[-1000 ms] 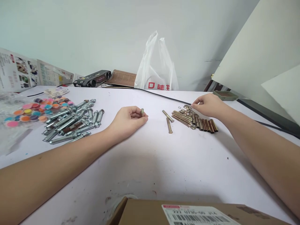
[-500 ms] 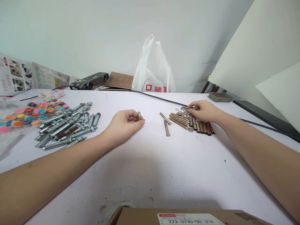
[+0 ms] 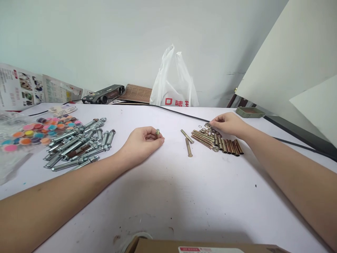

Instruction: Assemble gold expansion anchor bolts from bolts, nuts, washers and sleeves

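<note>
We stretch both bare arms forward, our left forearm [image 3: 79, 193] slanting in from the left edge of view, our right forearm [image 3: 284, 175] from the right. Our left hand [image 3: 142, 144] curls its fingers inward, thumb [image 3: 156, 143] pressing toward them. Our right hand [image 3: 228, 123] bends leftward, back upward, thumb and fingertips close together.

The left hand [image 3: 139, 144] is bare, its slim wrist widening into an uncovered forearm [image 3: 86, 179] towards eight o'clock, marked by one small spot [image 3: 39, 189]. The right hand [image 3: 228, 123], equally bare, joins an uncovered, smoothly tapered right forearm [image 3: 284, 168] towards four o'clock.
</note>
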{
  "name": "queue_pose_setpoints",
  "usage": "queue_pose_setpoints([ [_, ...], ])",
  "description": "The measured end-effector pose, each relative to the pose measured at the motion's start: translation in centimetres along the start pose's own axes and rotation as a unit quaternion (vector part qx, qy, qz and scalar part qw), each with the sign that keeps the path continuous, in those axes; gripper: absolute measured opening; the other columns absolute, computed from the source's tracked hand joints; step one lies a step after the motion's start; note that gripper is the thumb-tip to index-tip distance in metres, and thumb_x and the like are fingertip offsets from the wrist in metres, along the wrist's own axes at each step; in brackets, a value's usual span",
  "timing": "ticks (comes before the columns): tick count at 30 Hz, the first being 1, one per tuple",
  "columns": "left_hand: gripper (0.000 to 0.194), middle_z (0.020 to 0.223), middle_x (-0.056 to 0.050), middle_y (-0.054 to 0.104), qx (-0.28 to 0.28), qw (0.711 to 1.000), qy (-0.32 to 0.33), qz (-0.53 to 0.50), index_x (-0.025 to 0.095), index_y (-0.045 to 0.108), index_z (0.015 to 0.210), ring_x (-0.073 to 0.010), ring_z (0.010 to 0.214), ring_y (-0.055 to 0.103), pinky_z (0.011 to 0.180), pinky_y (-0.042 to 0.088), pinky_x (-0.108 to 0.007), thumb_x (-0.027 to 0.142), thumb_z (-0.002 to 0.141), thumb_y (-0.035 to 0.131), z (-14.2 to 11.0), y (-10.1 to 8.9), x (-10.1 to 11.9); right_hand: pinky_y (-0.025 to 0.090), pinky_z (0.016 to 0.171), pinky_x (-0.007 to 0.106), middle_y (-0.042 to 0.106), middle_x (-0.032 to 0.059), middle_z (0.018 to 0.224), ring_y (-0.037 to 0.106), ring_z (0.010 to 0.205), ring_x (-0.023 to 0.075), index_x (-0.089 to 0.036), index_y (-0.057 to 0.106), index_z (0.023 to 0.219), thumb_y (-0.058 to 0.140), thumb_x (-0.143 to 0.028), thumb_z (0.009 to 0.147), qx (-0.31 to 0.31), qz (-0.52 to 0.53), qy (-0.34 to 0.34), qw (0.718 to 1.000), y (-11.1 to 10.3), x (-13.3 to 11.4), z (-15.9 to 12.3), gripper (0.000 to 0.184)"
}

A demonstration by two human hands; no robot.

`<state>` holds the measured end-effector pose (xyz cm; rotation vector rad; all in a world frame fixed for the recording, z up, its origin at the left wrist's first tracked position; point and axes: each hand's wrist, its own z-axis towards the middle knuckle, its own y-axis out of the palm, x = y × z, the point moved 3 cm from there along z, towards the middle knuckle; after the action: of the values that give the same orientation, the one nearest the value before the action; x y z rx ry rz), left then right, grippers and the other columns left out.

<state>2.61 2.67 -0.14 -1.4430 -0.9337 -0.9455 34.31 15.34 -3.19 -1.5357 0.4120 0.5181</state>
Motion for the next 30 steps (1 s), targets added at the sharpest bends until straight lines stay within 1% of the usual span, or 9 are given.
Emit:
queue_pose_setpoints([
  [3, 0.025, 0.080, -0.005, 0.071, 0.006, 1.000, -0.001, 0.005, 0.015, 0.066, 0.079, -0.0155, 0.074, 0.064, 0.068, 0.047, -0.026, 0.036, 0.069, 0.075, 0.0, 0.0, 0.0, 0.047, 0.061, 0.030, 0.070, 0.0044, 0.075, 0.061, 0.067, 0.0178, -0.020, 0.070, 0.078, 0.066, -0.042, 0.077, -0.012, 0.014, 0.018, 1.000, 0.6, 0.0, 0.3, 0.023],
  [6, 0.025, 0.078, -0.004, 0.070, 0.007, 1.000, -0.001, 0.012, 0.015, 0.066, 0.078, -0.0147, 0.072, 0.063, 0.067, 0.046, -0.025, 0.036, 0.069, 0.075, 0.0, 0.0, 0.1, 0.046, 0.063, 0.028, 0.071, 0.0046, 0.080, 0.061, 0.069, 0.0164, -0.020, 0.071, 0.084, 0.068, -0.039, 0.077, -0.010, 0.024, 0.028, 0.999, 0.8, -0.1, 0.4, 0.021],
  [11, 0.024, 0.077, -0.003, 0.068, 0.000, 1.000, 0.004, 0.011, 0.015, 0.065, 0.078, -0.0135, 0.070, 0.061, 0.066, 0.044, -0.025, 0.035, 0.070, 0.074, 0.0, 0.1, 0.2, 0.043, 0.058, 0.029, 0.069, 0.0015, 0.075, 0.056, 0.062, 0.0149, -0.024, 0.072, 0.091, 0.071, -0.042, 0.075, -0.013, 0.024, 0.042, 0.999, 0.8, -0.4, 0.2, 0.024],
  [14, 0.023, 0.075, -0.002, 0.067, -0.001, 1.000, 0.011, 0.026, 0.015, 0.065, 0.078, -0.0126, 0.068, 0.059, 0.064, 0.043, -0.024, 0.035, 0.071, 0.073, -0.1, 0.1, 0.3, 0.042, 0.058, 0.029, 0.068, 0.0012, 0.076, 0.054, 0.061, 0.0139, -0.025, 0.073, 0.090, 0.070, -0.044, 0.076, -0.010, 0.025, 0.051, 0.998, 0.9, -0.4, 0.1, 0.024],
  [17, 0.023, 0.074, -0.002, 0.067, 0.000, 0.999, 0.016, 0.028, 0.015, 0.064, 0.077, -0.0126, 0.068, 0.058, 0.064, 0.042, -0.024, 0.035, 0.071, 0.073, -0.1, 0.1, 0.3, 0.043, 0.058, 0.029, 0.068, 0.0022, 0.076, 0.054, 0.062, 0.0136, -0.022, 0.072, 0.083, 0.071, -0.042, 0.075, -0.013, 0.029, 0.058, 0.998, 0.9, -0.5, 0.0, 0.021],
  [21, 0.023, 0.076, -0.002, 0.066, -0.001, 1.000, 0.017, 0.023, 0.015, 0.064, 0.078, -0.0130, 0.069, 0.059, 0.065, 0.043, -0.025, 0.035, 0.071, 0.073, 0.0, 0.2, 0.2, 0.041, 0.051, 0.029, 0.064, 0.0036, 0.067, 0.051, 0.056, 0.0138, -0.018, 0.069, 0.075, 0.071, -0.040, 0.073, -0.013, 0.029, 0.065, 0.997, 0.9, -0.8, -0.2, 0.022],
  [23, 0.023, 0.076, -0.002, 0.066, -0.001, 1.000, 0.019, 0.020, 0.015, 0.064, 0.078, -0.0129, 0.069, 0.059, 0.065, 0.043, -0.025, 0.035, 0.070, 0.073, 0.0, 0.2, 0.2, 0.041, 0.050, 0.030, 0.063, 0.0034, 0.065, 0.051, 0.055, 0.0143, -0.018, 0.068, 0.072, 0.071, -0.038, 0.072, -0.010, 0.027, 0.061, 0.998, 0.9, -0.9, -0.3, 0.020],
  [27, 0.024, 0.075, -0.002, 0.067, 0.000, 1.000, 0.028, 0.008, 0.015, 0.065, 0.077, -0.0136, 0.070, 0.060, 0.066, 0.044, -0.025, 0.036, 0.069, 0.074, 0.1, 0.1, 0.1, 0.045, 0.059, 0.032, 0.068, 0.0054, 0.072, 0.057, 0.065, 0.0182, -0.020, 0.067, 0.068, 0.069, -0.032, 0.074, 0.014, 0.028, 0.049, 0.998, 0.3, -1.2, -0.5, 0.013],
  [30, 0.025, 0.075, -0.003, 0.067, 0.000, 1.000, 0.028, 0.007, 0.015, 0.065, 0.077, -0.0138, 0.069, 0.060, 0.064, 0.044, -0.025, 0.036, 0.068, 0.074, 0.1, 0.1, 0.1, 0.048, 0.063, 0.033, 0.071, 0.0075, 0.081, 0.062, 0.075, 0.0214, -0.021, 0.069, 0.074, 0.067, -0.034, 0.077, 0.044, 0.030, 0.042, 0.998, -1.1, -2.6, -1.3, 0.013],
])
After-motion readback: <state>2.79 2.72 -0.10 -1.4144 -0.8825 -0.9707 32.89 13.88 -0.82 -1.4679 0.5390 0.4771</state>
